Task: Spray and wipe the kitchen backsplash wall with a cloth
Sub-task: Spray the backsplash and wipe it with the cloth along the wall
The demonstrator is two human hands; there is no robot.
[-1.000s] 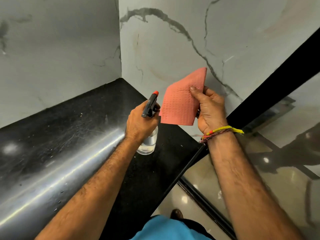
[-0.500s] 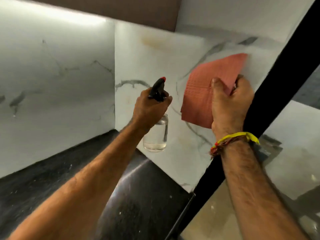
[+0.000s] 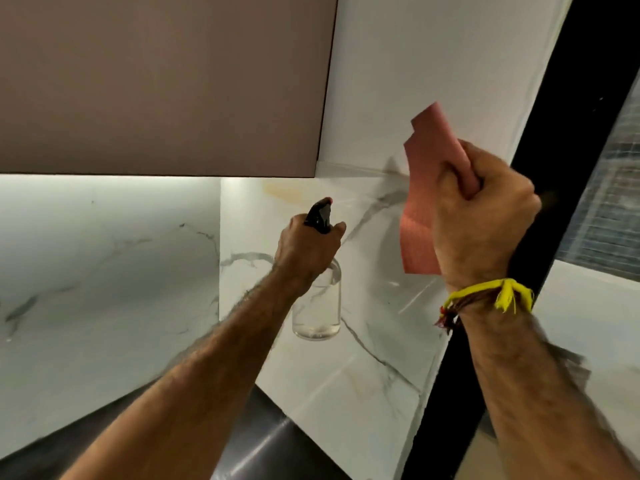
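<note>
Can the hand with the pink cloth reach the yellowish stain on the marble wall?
Probably yes. The right hand holds the cloth raised near the backsplash, and the stain lies to its left. The spray bottle is lower, so nothing seems to block it.

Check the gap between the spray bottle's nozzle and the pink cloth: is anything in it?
Nothing is. In the head view, only bare veined marble backsplash shows between the spray bottle in the left hand and the pink cloth in the right hand.

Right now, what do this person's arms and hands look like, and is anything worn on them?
Both forearms are bare and hairy, with no sleeves or gloves. The left hand wears nothing. The right hand has a knotted yellow thread band and dark reddish-brown threads at the wrist.
</note>
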